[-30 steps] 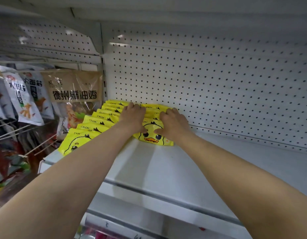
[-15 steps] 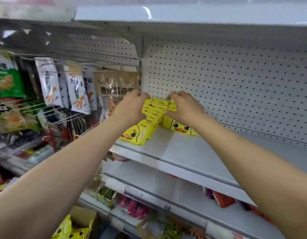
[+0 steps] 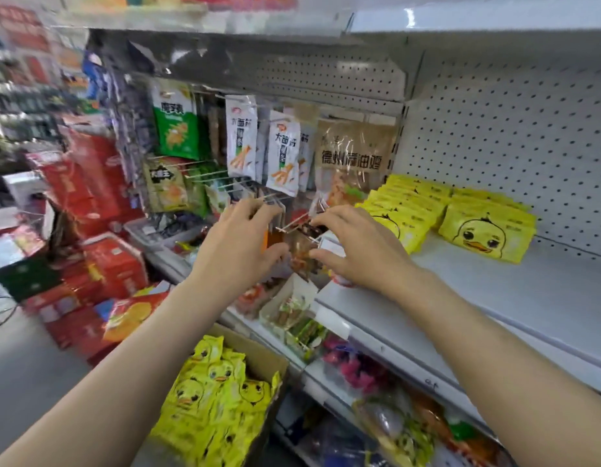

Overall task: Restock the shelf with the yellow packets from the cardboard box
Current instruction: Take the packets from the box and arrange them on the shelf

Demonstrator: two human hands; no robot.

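Note:
Two rows of yellow duck packets (image 3: pixel 437 214) lie on the white shelf (image 3: pixel 515 298) against the pegboard back. Below, an open cardboard box (image 3: pixel 258 358) holds several more yellow duck packets (image 3: pixel 211 399). My left hand (image 3: pixel 238 251) and my right hand (image 3: pixel 356 251) hover side by side left of the shelf, in front of wire hooks, fingers loosely bent and holding nothing. Both are apart from the packets on the shelf.
Snack bags (image 3: pixel 279 153) hang on wire hooks (image 3: pixel 225 176) to the left of the shelf. Lower shelves (image 3: pixel 376 335) carry assorted packets. Red cartons (image 3: pixel 90 203) are stacked on the floor at left. The right part of the white shelf is bare.
Both hands have let go of the yellow packets and drawn back left and down. The view has swung down and left, bringing the cardboard box into sight.

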